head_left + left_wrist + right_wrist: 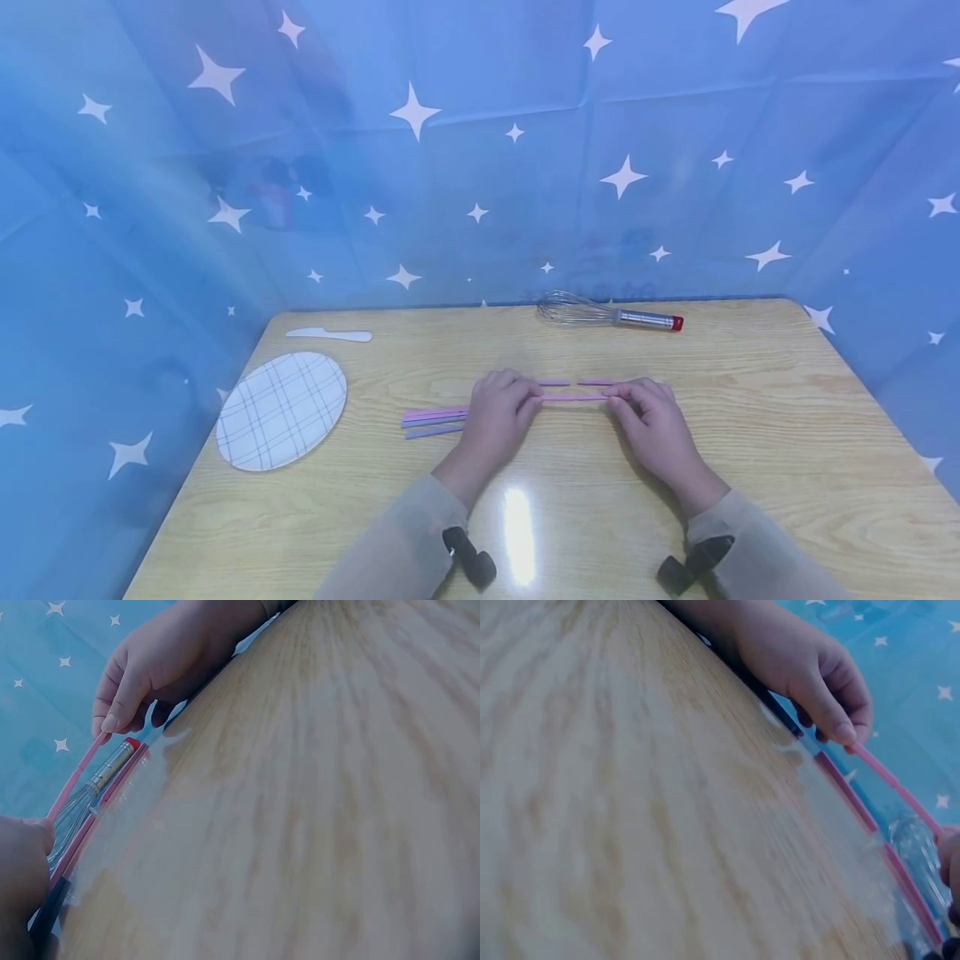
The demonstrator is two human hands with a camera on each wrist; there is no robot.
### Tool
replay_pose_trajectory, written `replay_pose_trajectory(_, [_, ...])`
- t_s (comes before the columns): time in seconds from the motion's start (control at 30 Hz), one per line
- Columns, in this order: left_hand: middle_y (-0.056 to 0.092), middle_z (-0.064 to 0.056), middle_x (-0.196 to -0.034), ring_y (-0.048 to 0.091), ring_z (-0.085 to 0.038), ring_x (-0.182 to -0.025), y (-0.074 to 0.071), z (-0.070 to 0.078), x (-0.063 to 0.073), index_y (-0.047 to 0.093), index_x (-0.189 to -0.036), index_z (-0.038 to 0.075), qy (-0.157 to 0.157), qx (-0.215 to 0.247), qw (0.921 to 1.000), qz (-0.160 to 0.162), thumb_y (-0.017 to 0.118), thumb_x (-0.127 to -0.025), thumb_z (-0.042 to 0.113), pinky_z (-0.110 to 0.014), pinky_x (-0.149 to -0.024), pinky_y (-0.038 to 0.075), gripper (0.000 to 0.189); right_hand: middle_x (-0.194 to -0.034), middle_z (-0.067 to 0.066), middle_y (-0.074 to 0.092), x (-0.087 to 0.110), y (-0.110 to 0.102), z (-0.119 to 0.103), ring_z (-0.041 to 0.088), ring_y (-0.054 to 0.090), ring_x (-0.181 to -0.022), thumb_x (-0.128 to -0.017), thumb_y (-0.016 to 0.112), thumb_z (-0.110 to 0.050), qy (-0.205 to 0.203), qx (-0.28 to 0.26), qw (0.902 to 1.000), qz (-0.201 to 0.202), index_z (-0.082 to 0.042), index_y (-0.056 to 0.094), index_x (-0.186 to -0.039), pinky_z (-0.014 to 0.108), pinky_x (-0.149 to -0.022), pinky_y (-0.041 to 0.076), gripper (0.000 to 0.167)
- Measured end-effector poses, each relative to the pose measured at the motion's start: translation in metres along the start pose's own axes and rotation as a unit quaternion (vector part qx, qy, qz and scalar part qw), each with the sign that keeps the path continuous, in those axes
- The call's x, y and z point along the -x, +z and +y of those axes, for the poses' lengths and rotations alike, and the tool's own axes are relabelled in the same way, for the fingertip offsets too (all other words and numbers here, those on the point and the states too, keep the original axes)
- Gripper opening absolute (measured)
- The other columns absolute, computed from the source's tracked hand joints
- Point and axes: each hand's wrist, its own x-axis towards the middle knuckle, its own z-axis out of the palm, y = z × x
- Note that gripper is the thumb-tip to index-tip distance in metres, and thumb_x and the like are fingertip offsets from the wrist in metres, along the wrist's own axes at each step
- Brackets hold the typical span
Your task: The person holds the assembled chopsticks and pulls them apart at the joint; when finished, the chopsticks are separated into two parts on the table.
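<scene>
Pink stick (574, 397), one, spanning the gap between two hands.
Left hand (498, 417) and right hand (657, 429): thumb and fingers pinching opposite ends. Two other pink sticks (845, 790) lie just behind; grouped sticks (435, 413) beside the left hand; whisk (637, 318) farther back.

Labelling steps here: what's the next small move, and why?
Probably lower the pink stick to the table: the left hand and right hand pinch it above the surface, and two other sticks lie just beyond, nearly end to end, roughly parallel to it.
</scene>
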Motion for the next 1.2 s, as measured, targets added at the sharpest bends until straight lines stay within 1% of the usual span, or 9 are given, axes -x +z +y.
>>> replay_pose_trajectory(0.23, [0.064,0.016,-0.108,0.057,-0.009,-0.11,0.0,0.0,0.0,0.076,-0.109,0.026,-0.001,-0.001,1.0,0.002,0.067,-0.107,0.032,-0.04,-0.11,0.041,0.011,-0.111,0.004,0.071,-0.001,-0.004,0.0,0.02,0.051,-0.101,-0.108,0.065,-0.016,0.02,-0.001,0.9997,-0.017,-0.01,0.076,-0.114,0.033,-0.083,0.04,0.014])
replay_pose_trajectory(0.4, [0.068,0.011,-0.109,0.061,-0.014,-0.109,-0.003,-0.003,-0.001,0.078,-0.111,0.021,-0.018,0.027,0.9988,0.037,0.07,-0.105,0.027,-0.047,-0.111,0.041,0.012,-0.11,0.007,0.067,-0.003,-0.011,0.002,0.02,0.054,-0.097,-0.111,0.06,-0.019,0.062,-0.025,0.9978,0.003,-0.008,0.075,-0.114,0.024,-0.079,0.045,0.019])
replay_pose_trajectory(0.5, [0.069,0.009,-0.108,0.062,-0.015,-0.108,-0.003,-0.004,-0.001,0.079,-0.112,0.02,-0.021,0.034,0.9979,0.051,0.072,-0.104,0.026,-0.047,-0.109,0.042,0.012,-0.107,0.009,0.065,-0.004,-0.013,0.004,0.02,0.054,-0.092,-0.112,0.059,-0.019,0.072,-0.04,0.9965,0.014,-0.006,0.075,-0.114,0.021,-0.074,0.045,0.021])
replay_pose_trajectory(0.87, [0.067,0.012,-0.105,0.061,-0.013,-0.105,0.0,-0.005,-0.002,0.079,-0.11,0.022,-0.02,0.009,0.9988,0.043,0.074,-0.103,0.029,-0.042,-0.109,0.043,0.012,-0.102,0.006,0.066,-0.004,-0.007,0.008,0.018,0.053,-0.088,-0.108,0.066,-0.012,0.035,-0.018,0.9988,0.029,-0.007,0.077,-0.111,0.021,-0.072,0.044,0.013])
replay_pose_trajectory(0.9, [0.067,0.012,-0.105,0.061,-0.013,-0.104,0.0,-0.006,-0.002,0.079,-0.109,0.022,-0.02,0.006,0.9989,0.043,0.074,-0.102,0.029,-0.042,-0.109,0.043,0.011,-0.101,0.005,0.066,-0.004,-0.006,0.008,0.017,0.052,-0.088,-0.107,0.066,-0.011,0.029,-0.014,0.999,0.032,-0.007,0.077,-0.111,0.022,-0.072,0.044,0.012])
replay_pose_trajectory(0.93, [0.067,0.013,-0.104,0.06,-0.012,-0.102,0.0,-0.006,-0.002,0.079,-0.109,0.023,-0.02,0.004,0.9988,0.043,0.075,-0.102,0.029,-0.043,-0.108,0.043,0.01,-0.1,0.005,0.066,-0.004,-0.006,0.008,0.018,0.051,-0.087,-0.106,0.067,-0.01,0.023,-0.012,0.9991,0.035,-0.007,0.077,-0.11,0.025,-0.078,0.044,0.011])
replay_pose_trajectory(1.03, [0.067,0.014,-0.103,0.059,-0.011,-0.099,0.001,-0.007,-0.001,0.079,-0.107,0.024,-0.023,-0.005,0.9988,0.043,0.075,-0.102,0.03,-0.043,-0.109,0.044,0.009,-0.095,0.005,0.065,-0.005,-0.004,0.007,0.02,0.047,-0.088,-0.103,0.07,-0.005,0.001,-0.007,0.9991,0.042,-0.006,0.078,-0.108,0.035,-0.082,0.038,0.009])
replay_pose_trajectory(1.13, [0.068,0.015,-0.102,0.059,-0.009,-0.098,0.002,-0.007,-0.001,0.079,-0.107,0.025,-0.028,-0.013,0.9986,0.042,0.076,-0.102,0.031,-0.042,-0.108,0.045,0.009,-0.092,0.005,0.063,-0.005,-0.002,0.006,0.023,0.044,-0.092,-0.099,0.074,0.0,-0.023,0.0,0.9985,0.049,-0.005,0.078,-0.105,0.041,-0.084,0.031,0.009])
replay_pose_trajectory(1.2, [0.068,0.015,-0.102,0.059,-0.009,-0.097,0.003,-0.007,-0.001,0.079,-0.107,0.025,-0.03,-0.016,0.9985,0.043,0.076,-0.101,0.032,-0.042,-0.108,0.045,0.01,-0.092,0.005,0.063,-0.005,-0.001,0.005,0.025,0.045,-0.096,-0.096,0.077,0.001,-0.035,0.005,0.998,0.053,-0.004,0.079,-0.104,0.041,-0.082,0.03,0.009])
